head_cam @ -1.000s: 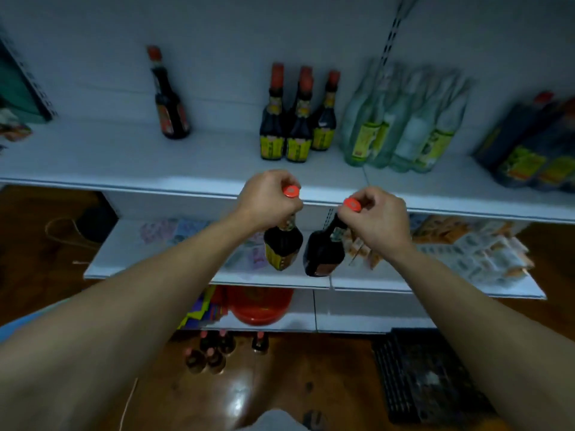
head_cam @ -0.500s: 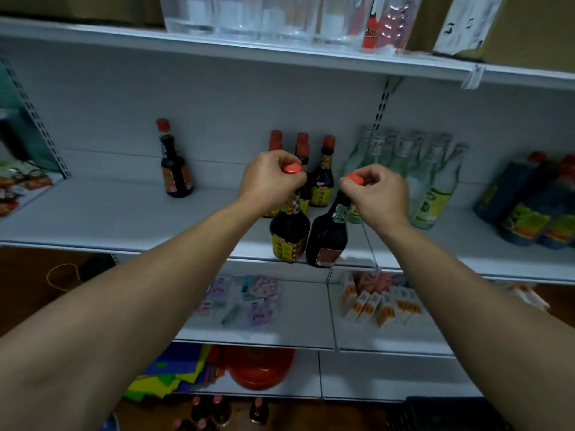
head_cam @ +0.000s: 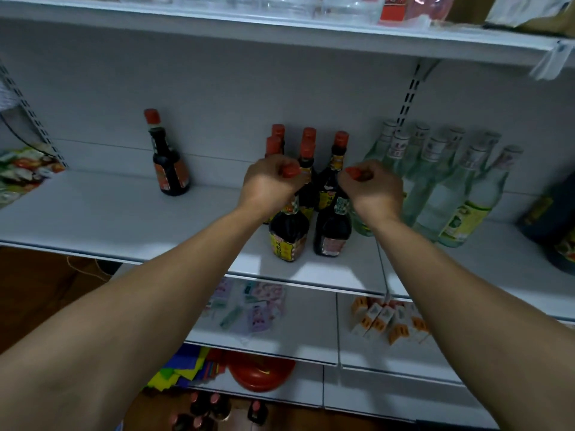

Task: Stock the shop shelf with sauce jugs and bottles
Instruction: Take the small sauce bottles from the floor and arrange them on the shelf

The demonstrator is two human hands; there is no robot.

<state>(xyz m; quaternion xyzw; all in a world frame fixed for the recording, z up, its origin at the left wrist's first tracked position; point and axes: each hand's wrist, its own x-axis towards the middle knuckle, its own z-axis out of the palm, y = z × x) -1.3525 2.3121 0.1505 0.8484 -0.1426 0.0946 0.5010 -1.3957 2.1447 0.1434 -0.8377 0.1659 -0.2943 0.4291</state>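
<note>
My left hand (head_cam: 269,185) grips the neck of a dark sauce bottle with a yellow label (head_cam: 287,236), just under its red cap. My right hand (head_cam: 371,189) grips the neck of a second dark sauce bottle (head_cam: 332,233) with a reddish label. Both bottles stand side by side near the front of the white middle shelf (head_cam: 124,219). Right behind them stands a cluster of several red-capped sauce bottles (head_cam: 334,169). A lone sauce bottle (head_cam: 168,163) stands farther left on the same shelf.
Several clear glass bottles with green labels (head_cam: 448,194) fill the shelf to the right, with dark jugs (head_cam: 557,231) beyond. Snack packets (head_cam: 21,169) lie at far left. Small boxes (head_cam: 389,318) sit one shelf down. More sauce bottles (head_cam: 211,409) wait on the floor.
Both hands have lifted the two bottles from below the shelf edge up and forward onto the middle shelf, in front of the bottle cluster. The view has tilted upward.
</note>
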